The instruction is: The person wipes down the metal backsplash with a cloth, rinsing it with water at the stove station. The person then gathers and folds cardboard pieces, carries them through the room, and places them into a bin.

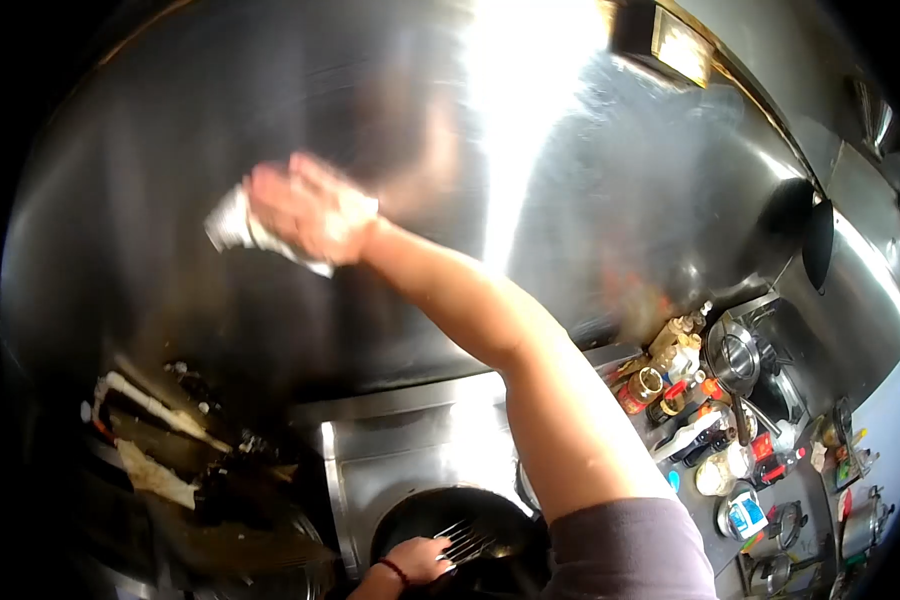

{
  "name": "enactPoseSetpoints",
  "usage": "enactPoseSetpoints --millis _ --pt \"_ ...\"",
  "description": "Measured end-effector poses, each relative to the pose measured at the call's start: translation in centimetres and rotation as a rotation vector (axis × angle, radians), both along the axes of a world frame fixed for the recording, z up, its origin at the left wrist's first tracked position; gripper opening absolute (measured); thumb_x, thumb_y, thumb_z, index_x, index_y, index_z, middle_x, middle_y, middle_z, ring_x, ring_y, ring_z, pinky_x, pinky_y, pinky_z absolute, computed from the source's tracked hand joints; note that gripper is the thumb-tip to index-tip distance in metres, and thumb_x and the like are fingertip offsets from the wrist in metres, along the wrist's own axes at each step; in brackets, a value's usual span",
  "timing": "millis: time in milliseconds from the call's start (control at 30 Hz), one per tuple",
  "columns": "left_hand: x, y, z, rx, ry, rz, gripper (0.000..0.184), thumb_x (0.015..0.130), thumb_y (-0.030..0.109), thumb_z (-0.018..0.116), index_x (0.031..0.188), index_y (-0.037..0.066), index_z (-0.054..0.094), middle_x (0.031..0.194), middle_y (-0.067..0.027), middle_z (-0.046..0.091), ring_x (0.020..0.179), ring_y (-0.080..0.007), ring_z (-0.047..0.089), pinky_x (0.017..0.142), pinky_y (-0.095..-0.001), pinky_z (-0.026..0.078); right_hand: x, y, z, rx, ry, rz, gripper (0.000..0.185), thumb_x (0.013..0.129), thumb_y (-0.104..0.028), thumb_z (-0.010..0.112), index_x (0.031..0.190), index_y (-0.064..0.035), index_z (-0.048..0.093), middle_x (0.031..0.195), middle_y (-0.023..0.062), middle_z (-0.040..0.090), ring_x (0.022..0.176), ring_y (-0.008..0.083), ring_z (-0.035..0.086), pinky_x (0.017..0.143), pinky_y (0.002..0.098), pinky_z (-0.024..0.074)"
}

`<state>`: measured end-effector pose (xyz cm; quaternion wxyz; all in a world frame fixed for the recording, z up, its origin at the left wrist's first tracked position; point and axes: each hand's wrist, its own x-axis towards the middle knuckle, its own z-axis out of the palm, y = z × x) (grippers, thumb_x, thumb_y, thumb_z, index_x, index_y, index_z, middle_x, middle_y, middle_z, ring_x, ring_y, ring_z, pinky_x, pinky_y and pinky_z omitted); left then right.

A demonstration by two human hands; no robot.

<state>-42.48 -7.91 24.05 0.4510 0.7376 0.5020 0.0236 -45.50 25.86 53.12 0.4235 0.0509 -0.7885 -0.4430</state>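
My right hand is flat against the steel wall, blurred by motion, with a crumpled white cloth under its palm and fingers. The arm stretches across the view from the lower right. Low in the view, my left hand, with a dark red beaded bracelet at the wrist, has its fingers closed at a slotted metal utensil. That utensil's bright slats show above a dark wok. How the fingers wrap it is partly hidden.
A steel stove surface lies behind the wok. Dirty, greasy pieces and pale strips are at lower left. At right stand several sauce bottles and jars, a steel pot and lidded pans. A black utensil hangs on the wall.
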Motion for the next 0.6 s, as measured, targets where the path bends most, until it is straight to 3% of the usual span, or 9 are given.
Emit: enactPoseSetpoints --millis 33,100,133,233,333,400,500,533,600 --pt "-0.1 0.8 -1.5 -0.033 0.045 0.022 0.041 0.082 0.028 0.057 0.116 0.004 0.054 0.097 -0.0213 0.063 0.094 -0.0364 0.060 0.080 -0.0439 0.047 3.1 0.4 4.0 0.103 0.187 -0.003 0.050 0.074 -0.023 0.055 0.122 -0.0087 0.054 0.137 0.0094 0.043 0.132 0.0246 0.035 0.109 0.0494 0.0224" --pt "-0.4 1.9 -2.7 -0.140 0.039 0.100 0.042 0.082 0.028 0.060 0.116 0.004 0.055 0.097 -0.0195 0.064 0.092 -0.0345 0.061 0.079 -0.0406 0.048 8.4 3.2 9.0 -0.042 0.333 -0.137 0.047 0.077 -0.019 0.050 0.123 -0.0078 0.054 0.136 0.0146 0.043 0.129 0.0325 0.036 0.103 0.0546 0.0245" --pt "-0.5 2.6 -3.0 -0.155 0.036 0.143 0.040 0.081 0.026 0.062 0.114 0.005 0.056 0.096 -0.0186 0.065 0.090 -0.0331 0.063 0.079 -0.0389 0.049 12.7 4.9 9.8 -0.121 0.415 -0.042 0.049 0.075 -0.015 0.053 0.124 -0.0103 0.053 0.133 0.0162 0.045 0.126 0.0334 0.040 0.102 0.0555 0.0245" --pt "1.3 3.6 0.7 -0.056 0.097 0.222 0.042 0.081 0.028 0.064 0.116 0.006 0.056 0.098 -0.0181 0.065 0.091 -0.0304 0.063 0.080 -0.0368 0.049 27.6 9.9 8.8 -0.007 0.666 -0.295 0.050 0.075 -0.009 0.056 0.124 -0.0119 0.053 0.129 0.0156 0.048 0.121 0.0322 0.043 0.101 0.0519 0.0263" --pt "3.2 4.8 2.7 0.088 0.127 0.244 0.039 0.083 0.025 0.064 0.115 0.005 0.056 0.100 -0.0161 0.065 0.092 -0.0261 0.063 0.081 -0.0339 0.049 40.4 10.6 6.3 -0.150 0.985 -0.669 0.049 0.077 -0.006 0.053 0.125 0.0004 0.046 0.130 0.0205 0.043 0.120 0.0332 0.042 0.099 0.0503 0.0294" --pt "4.4 5.4 2.9 0.183 -0.118 0.317 0.032 0.085 0.012 0.060 0.115 0.002 0.055 0.108 -0.0181 0.062 0.095 -0.0290 0.062 0.083 -0.0356 0.050 41.6 12.0 5.8 -0.157 0.996 -0.592 0.051 0.079 -0.008 0.054 0.128 0.0024 0.042 0.132 0.0224 0.040 0.123 0.0355 0.039 0.101 0.0490 0.0273" --pt "6.4 8.6 1.1 0.083 -0.170 0.294 0.033 0.084 0.010 0.060 0.115 0.000 0.054 0.107 -0.0185 0.062 0.095 -0.0277 0.062 0.082 -0.0350 0.050 40.8 13.3 6.4 -0.164 0.990 -0.365 0.062 0.084 -0.015 0.055 0.134 0.0085 0.028 0.138 0.0282 0.031 0.129 0.0423 0.028 0.109 0.0453 0.0209" --pt "7.1 9.7 0.9 0.086 -0.167 0.277 0.033 0.084 0.010 0.060 0.115 0.000 0.054 0.107 -0.0185 0.062 0.095 -0.0277 0.062 0.082 -0.0350 0.050 39.4 12.3 6.6 -0.297 0.925 -0.483 0.070 0.082 -0.022 0.058 0.135 0.0106 0.026 0.140 0.0289 0.028 0.132 0.0436 0.025 0.109 0.0466 0.0206" --pt "8.0 11.5 0.8 0.078 -0.181 0.215 0.033 0.084 0.011 0.060 0.115 0.000 0.055 0.106 -0.0187 0.062 0.095 -0.0283 0.062 0.082 -0.0356 0.050 40.2 10.6 8.9 -0.260 0.581 -0.289 0.070 0.079 -0.026 0.059 0.134 0.0092 0.032 0.139 0.0273 0.032 0.132 0.0396 0.027 0.109 0.0458 0.0242"
